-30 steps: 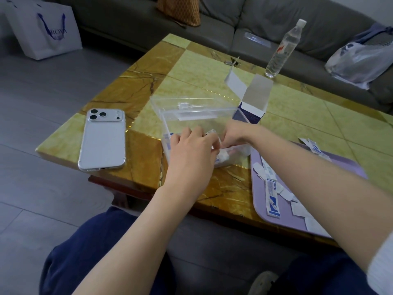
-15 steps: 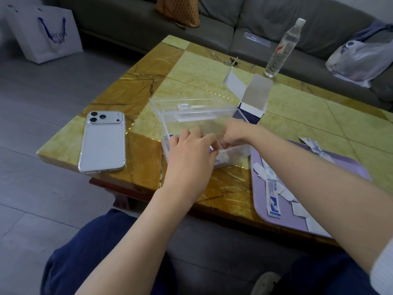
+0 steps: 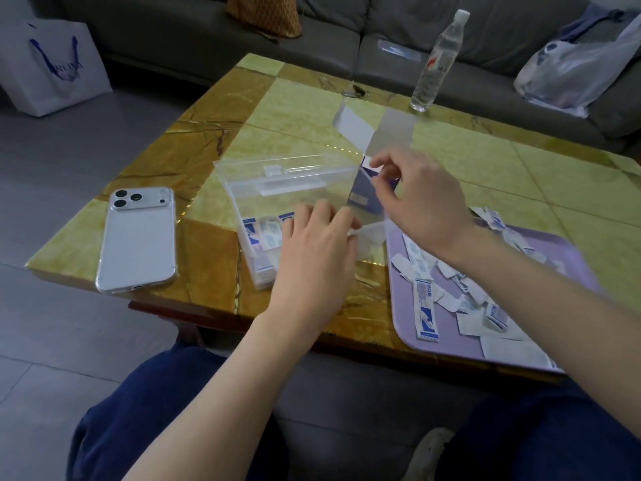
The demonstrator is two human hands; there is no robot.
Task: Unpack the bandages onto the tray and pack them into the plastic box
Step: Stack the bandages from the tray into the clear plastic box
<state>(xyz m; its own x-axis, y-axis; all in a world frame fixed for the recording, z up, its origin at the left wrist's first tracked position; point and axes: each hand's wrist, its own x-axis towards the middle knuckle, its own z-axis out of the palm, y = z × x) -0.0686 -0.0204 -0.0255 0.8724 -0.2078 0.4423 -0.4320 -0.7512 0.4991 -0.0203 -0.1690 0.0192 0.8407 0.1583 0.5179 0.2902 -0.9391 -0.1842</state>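
The clear plastic box [image 3: 242, 189] stands open on the table, its lid tipped back. Wrapped bandages [image 3: 263, 234] lie stacked in its near half. My left hand [image 3: 315, 251] reaches into the near right part of the box, its fingers laid flat on the bandages there. My right hand [image 3: 419, 203] hovers above the box's right end with loosely curled fingers and nothing visible in them. Just behind it stands the blue-and-white bandage carton [image 3: 364, 192] with its flaps up. The purple tray [image 3: 572, 258] at the right holds several loose bandages [image 3: 426, 307].
A white phone [image 3: 138, 241] lies face down near the table's left edge. At the far side of the table a water bottle [image 3: 437, 60] stands in front of the sofa [image 3: 173, 33]. A white bag [image 3: 52, 67] sits on the floor at the left.
My right hand has lifted out of the box and moved up and right toward the carton. My left hand stays in the box on the bandages.
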